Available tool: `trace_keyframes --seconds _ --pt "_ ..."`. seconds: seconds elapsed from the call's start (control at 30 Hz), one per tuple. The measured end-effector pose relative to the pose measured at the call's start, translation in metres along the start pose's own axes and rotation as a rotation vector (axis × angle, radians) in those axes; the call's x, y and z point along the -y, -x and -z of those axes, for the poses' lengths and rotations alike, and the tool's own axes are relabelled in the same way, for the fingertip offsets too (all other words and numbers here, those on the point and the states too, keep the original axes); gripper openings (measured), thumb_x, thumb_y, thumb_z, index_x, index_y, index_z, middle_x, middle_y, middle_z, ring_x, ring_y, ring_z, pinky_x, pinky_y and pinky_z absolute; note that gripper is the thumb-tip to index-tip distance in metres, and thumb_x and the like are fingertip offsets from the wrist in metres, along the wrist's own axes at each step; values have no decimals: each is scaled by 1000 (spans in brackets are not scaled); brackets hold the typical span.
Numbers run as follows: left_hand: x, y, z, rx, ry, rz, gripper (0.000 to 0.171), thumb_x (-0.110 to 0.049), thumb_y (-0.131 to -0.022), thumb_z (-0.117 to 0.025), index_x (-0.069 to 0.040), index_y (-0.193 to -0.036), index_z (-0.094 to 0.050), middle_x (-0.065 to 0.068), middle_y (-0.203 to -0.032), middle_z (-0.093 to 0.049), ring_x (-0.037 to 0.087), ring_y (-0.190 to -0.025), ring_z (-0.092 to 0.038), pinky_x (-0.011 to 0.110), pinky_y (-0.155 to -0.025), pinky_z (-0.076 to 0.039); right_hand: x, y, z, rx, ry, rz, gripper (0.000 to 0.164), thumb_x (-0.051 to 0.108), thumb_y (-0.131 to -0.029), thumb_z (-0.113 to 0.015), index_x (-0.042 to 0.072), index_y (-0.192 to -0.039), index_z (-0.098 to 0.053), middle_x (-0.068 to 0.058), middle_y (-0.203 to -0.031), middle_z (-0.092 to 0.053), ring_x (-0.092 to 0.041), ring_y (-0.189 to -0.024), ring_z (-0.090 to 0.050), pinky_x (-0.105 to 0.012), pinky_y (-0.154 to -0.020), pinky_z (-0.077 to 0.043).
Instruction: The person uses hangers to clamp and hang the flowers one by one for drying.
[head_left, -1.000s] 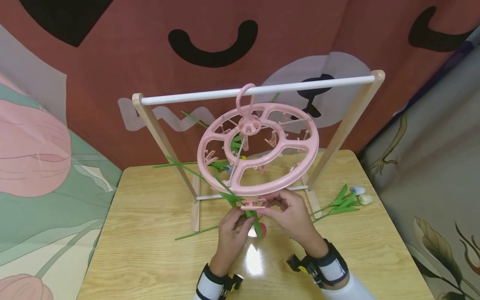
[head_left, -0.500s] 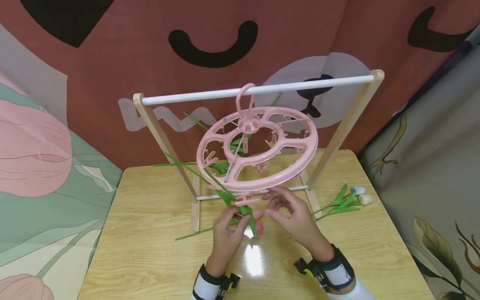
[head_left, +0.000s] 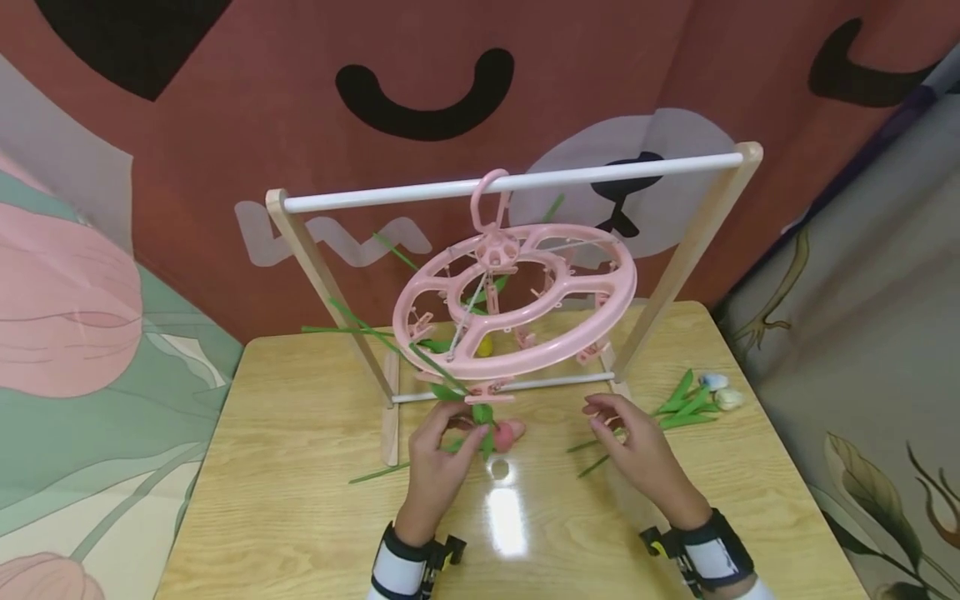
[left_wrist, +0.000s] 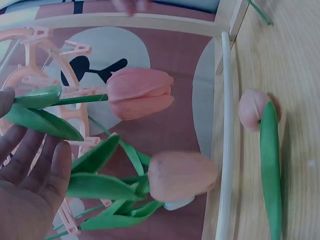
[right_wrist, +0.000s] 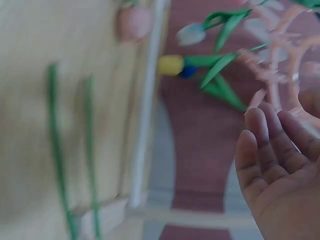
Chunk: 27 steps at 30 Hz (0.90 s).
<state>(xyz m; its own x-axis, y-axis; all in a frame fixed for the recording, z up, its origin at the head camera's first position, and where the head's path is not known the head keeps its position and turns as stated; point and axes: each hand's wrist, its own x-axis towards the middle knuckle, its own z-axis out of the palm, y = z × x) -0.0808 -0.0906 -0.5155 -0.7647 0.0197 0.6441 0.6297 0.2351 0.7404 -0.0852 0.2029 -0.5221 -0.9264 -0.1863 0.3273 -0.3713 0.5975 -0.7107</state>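
Note:
A pink round clip hanger (head_left: 517, 362) hangs by its hook from the white bar of a wooden rack. At its front edge, a pink clip (head_left: 491, 393) holds the stem of a dark pink tulip (head_left: 504, 435), bloom downward. My left hand (head_left: 435, 475) pinches this tulip by its leaves, just below the clip; in the left wrist view its thumb lies on a leaf (left_wrist: 37, 97) close to the stem. Right of the hanger, my right hand (head_left: 637, 450) is held over the table with relaxed fingers and nothing in them.
Other tulips hang from the hanger, among them a yellow one (right_wrist: 170, 65) and a whitish one (right_wrist: 191, 34). A pale pink tulip (left_wrist: 254, 109) lies on the table (head_left: 300, 517). Blue and white tulips (head_left: 727, 399) lie at the right, near the rack's foot. Behind stands a printed curtain.
My right hand has let go of the clip and moved right, away from the hanger. The hanger's front edge has tilted and shifted slightly. My left hand stays at the tulip, slightly lower and further left.

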Motion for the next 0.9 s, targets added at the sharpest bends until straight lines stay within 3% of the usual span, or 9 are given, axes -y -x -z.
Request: trace_keyframes --seconds 0.1,0.27,0.57,0.7,0.9 --pt "2 0 4 20 6 -4 37 6 -83 -81 -1 -117 -67 13 -106 -72 26 -89 -71 41 -71 -65 -16 6 2 28 96 3 28 3 -97 -70 6 -124 -66 -8 -109 -74 -13 -93 -66 -26 -66 -59" --pt "8 6 12 42 -15 32 35 4 -84 -81 -3 -116 -69 14 -105 -72 31 -90 -70 41 -75 -64 -33 13 4 81 231 53 34 6 -95 -72 1 -128 -65 -14 -122 -70 -29 -105 -68 -47 -79 -62" --pt "21 28 45 165 -167 182 15 -1 -89 -79 -7 -102 -73 3 -100 -76 17 -91 -72 41 -74 -65 -53 17 4 68 307 115 40 7 -93 -76 -1 -130 -64 -20 -132 -65 -39 -122 -61 -58 -99 -54" --pt "28 41 65 208 -283 288 18 -3 -89 -80 -11 -104 -74 3 -105 -76 18 -96 -72 44 -78 -64 -62 17 6 55 369 139 44 8 -90 -78 -2 -130 -64 -23 -135 -62 -42 -123 -59 -59 -99 -54" --pt "44 62 94 325 -593 451 32 -3 -85 -82 -5 -116 -73 11 -117 -71 32 -110 -67 50 -90 -61 -70 20 9 77 443 125 43 13 -91 -78 -4 -129 -65 -26 -137 -61 -45 -123 -59 -60 -97 -55"
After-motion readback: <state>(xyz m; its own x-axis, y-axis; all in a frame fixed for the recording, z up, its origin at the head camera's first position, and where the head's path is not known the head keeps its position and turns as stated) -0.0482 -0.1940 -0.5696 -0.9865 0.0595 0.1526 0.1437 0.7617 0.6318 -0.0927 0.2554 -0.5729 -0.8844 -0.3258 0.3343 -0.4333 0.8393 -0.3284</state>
